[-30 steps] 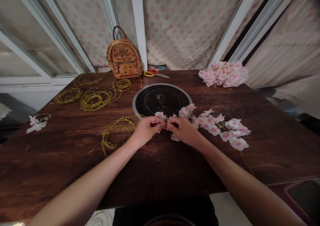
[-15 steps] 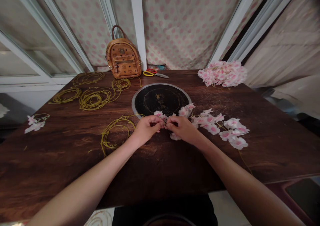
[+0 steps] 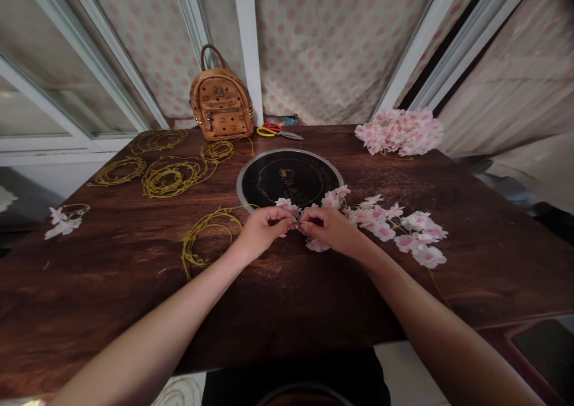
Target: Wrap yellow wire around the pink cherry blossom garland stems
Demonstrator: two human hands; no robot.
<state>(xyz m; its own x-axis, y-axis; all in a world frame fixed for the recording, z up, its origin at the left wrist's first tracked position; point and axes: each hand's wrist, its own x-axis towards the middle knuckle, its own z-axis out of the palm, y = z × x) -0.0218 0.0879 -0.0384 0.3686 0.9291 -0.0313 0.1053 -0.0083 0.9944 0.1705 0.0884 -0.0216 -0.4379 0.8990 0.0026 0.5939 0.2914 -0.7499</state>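
Note:
Both my hands meet at the near edge of a round black mat (image 3: 264, 179). My left hand (image 3: 268, 229) is closed in a pinch at a pink-and-white artificial flower garland (image 3: 379, 217). Facing it, my right hand (image 3: 329, 229) pinches the same garland a finger's width away. The exact piece between the fingertips is too small to make out. Blossoms show around both hands, and the garland trails off to the right over the table. A loose coil of yellow-green vine stem (image 3: 191, 244) lies beside my left wrist, one end reaching toward that hand.
More vine coils (image 3: 173, 177) lie at the left, near a brown backpack (image 3: 222, 107). Scissors (image 3: 280, 132) with red and yellow handles rest behind the mat. A heap of pink flowers (image 3: 399, 132) sits at the back right; a few blossoms (image 3: 64, 222) lie far left on the wooden table (image 3: 112, 298).
Hardly anything differs. Both hands keep their pinch at the same spot, and the blossoms under my right hand have shifted very slightly.

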